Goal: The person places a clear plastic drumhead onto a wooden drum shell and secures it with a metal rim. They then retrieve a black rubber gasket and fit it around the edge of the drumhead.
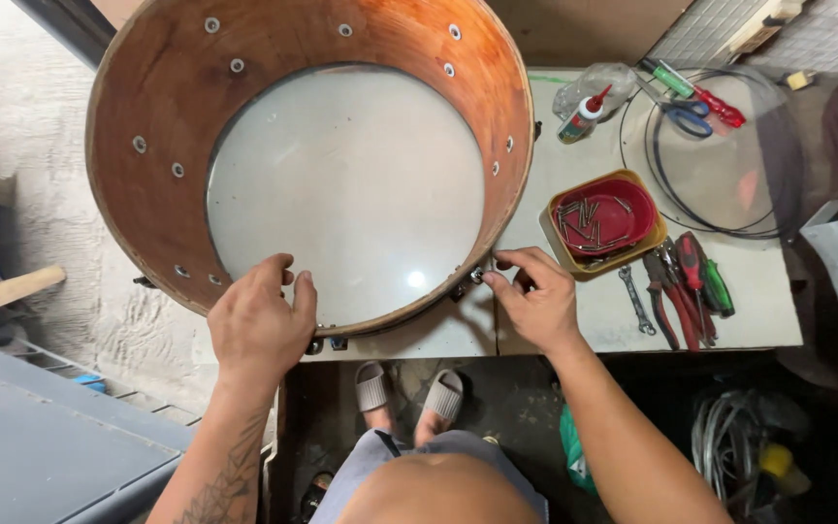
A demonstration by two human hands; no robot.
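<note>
My left hand (262,322) is clamped over the near rim of the drum shell (147,184) at about 7 o'clock of the drum, fingers curled inside, thumb side out. That hold pins the shell, I judge, so it doesn't roll or slide while the other hand works. The shell sits open side up on the table (758,311), overhanging its left edge, wooden wall showing a ring of bolt holes, pale drumhead (346,184) at the bottom.

My right hand (533,299) is at the rim around 5 o'clock, thumb and forefinger pinched shut on a small metal fitting (477,276) at the shell's outer edge; too small to tell if it's a screw or a lug part.

At 3 o'clock of that hand: red tray (605,215) inside a yellow one, full of screws, placed near, probably for easy reach. Just beside it, a small wrench (636,301) and red- and green-handled pliers and screwdrivers (692,283). At the table's far right, a clear drumhead hoop (720,160) with scissors (691,116) on it, plus a small glue bottle (584,114).
</note>
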